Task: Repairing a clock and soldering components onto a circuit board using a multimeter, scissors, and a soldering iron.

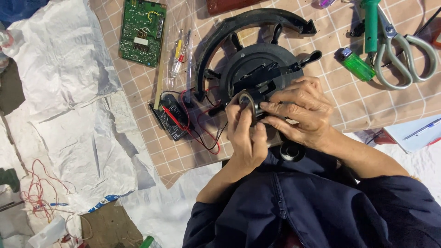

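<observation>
One black round fan base [257, 69], curved black arm above it, just beyond fingertips. One small metal ring part [247, 102] at base's near edge. Left hand [245, 135]: palm up-tilted, fingers curled, thumb and forefinger pinching ring part. Right hand [301, 112]: fingers pressed together, bent over same part, tips touching it. One green circuit board [142, 31], one scissors [399, 50], one green lighter [357, 64], one black meter [173, 117] with red leads left of left fingers.

Under my hands the fan base [257, 69] is black. The cloth [349, 101] on the surface is tan, checked with pale lines. Left of my left hand [245, 133] run red wires [202, 133]; further up lies a green circuit board [142, 32]. Right of my right hand [301, 110] lies a translucent green lighter [356, 64].
</observation>
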